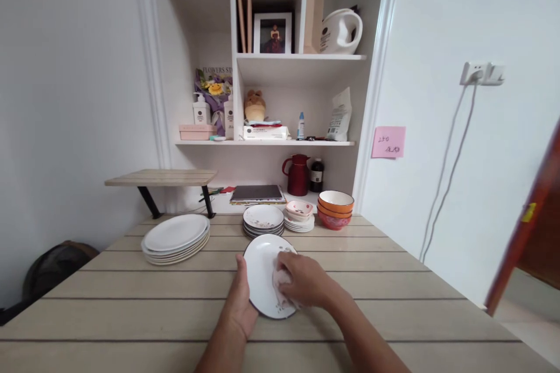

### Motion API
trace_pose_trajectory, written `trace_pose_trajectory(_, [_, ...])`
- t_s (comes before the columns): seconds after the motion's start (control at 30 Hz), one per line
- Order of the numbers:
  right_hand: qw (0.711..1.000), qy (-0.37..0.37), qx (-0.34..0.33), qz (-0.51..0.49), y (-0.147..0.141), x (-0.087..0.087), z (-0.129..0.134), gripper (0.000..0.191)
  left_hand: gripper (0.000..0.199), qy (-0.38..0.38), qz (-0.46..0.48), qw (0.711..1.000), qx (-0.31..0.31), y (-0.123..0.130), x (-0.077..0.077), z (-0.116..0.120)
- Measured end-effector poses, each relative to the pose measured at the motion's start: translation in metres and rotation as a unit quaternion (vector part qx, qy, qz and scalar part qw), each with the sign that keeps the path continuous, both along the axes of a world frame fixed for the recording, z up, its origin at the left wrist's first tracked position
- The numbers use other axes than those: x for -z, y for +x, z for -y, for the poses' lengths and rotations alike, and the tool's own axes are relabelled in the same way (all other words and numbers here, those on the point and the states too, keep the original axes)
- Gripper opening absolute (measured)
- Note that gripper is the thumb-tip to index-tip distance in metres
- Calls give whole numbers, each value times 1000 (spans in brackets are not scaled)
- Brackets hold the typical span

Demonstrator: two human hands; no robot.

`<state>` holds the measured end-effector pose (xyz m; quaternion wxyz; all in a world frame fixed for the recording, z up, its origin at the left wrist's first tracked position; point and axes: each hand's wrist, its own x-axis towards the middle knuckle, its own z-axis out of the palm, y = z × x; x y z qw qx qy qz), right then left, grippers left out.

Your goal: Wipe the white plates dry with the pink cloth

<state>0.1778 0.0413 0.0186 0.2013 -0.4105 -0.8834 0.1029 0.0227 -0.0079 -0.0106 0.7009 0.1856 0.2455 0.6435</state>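
On the left I have a wide bare stretch of the desk (pixel 131 315), its left edge slanting away toward the wooden riser (pixel 161 177) at the back; the stack of white plates (pixel 177 233) sits just in front of that riser, well inside the edge. Next comes my left hand (pixel 243 297), at the plate's left and lower rim with the thumb standing apart; its fingers are hidden under the plate, so I cannot tell how far they close. The plate (pixel 261 280) is over the middle of the desk, directly before the stack of patterned plates (pixel 263 217); I can't tell whether they touch. Its white face tilts up toward me, and its outline looks oval, the long axis running from far left to near right. My right hand (pixel 304 277) is bunched, pinching a pale cloth (pixel 277 281) against the plate's right side. Beyond the hands, the small dishes (pixel 300 208) top small white plates (pixel 299 226), and near the back edge orange bowls (pixel 335 204) are nested in a red bowl (pixel 333 221). Right of my forearm, open boards reach the desk's slanting right edge, near the wall (pixel 437 29).
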Motion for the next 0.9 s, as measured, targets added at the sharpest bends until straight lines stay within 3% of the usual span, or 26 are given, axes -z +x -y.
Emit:
trace_pose_trajectory(0.1, [995,8,-101,-2,-17,-2,13,33,84,19,15,999,48,-5,5,-4])
trace_pose_trajectory(0.17, [991,35,-124,-34,-29,-4,14,34,81,11,20,997,74,-7,7,-7])
trace_pose_trajectory(0.27, [992,76,-71,-76,-37,-4,5,33,74,0,10,998,67,-6,8,-9])
trace_pose_trajectory(0.4, [989,93,54,-99,-25,-1,-13,31,79,-5,-18,999,45,-3,8,-7])
trace_pose_trajectory(0.5, [979,90,138,-118,-13,3,-18,26,87,-7,-12,997,77,-5,10,-8])
trace_pose_trajectory(0.6, [974,89,160,-132,-13,8,-17,23,89,-5,4,994,112,-9,13,-11])
trace_pose_trajectory(0.7, [975,95,138,-143,-24,11,-15,26,87,4,5,993,117,-9,13,-13])
trace_pose_trajectory(0.9, [966,81,-5,-245,-45,10,-5,30,79,20,9,993,119,-3,9,-11])
